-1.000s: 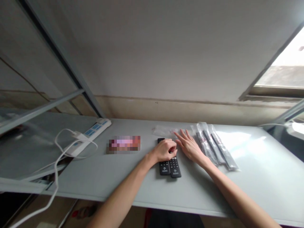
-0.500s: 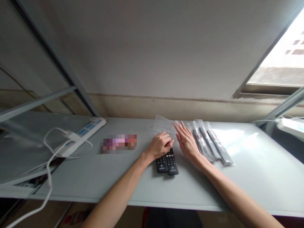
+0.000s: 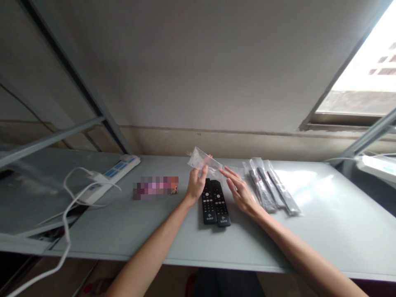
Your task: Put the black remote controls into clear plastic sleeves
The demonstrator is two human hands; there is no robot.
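Two black remote controls (image 3: 214, 201) lie side by side on the grey table (image 3: 324, 231), with no wrapping on them. My left hand (image 3: 196, 184) is raised just above their far ends and pinches an empty clear plastic bag (image 3: 204, 162), lifting its left part off the table. My right hand (image 3: 239, 190) hovers to the right of the remotes with fingers spread, its fingertips at the bag's right end. Three remotes sealed in clear bags (image 3: 270, 187) lie in a row to the right of that hand.
A white power strip (image 3: 111, 173) with a looping white cable (image 3: 69, 206) lies at the table's left. A blurred flat object (image 3: 155, 187) sits left of the remotes. A metal frame post (image 3: 77, 78) rises at the left; a window (image 3: 365, 82) is at the right.
My left hand has left the remotes, moved to the far side and picked up the clear bag, raising it. My right hand has slid slightly toward the bag. The remotes are now uncovered.
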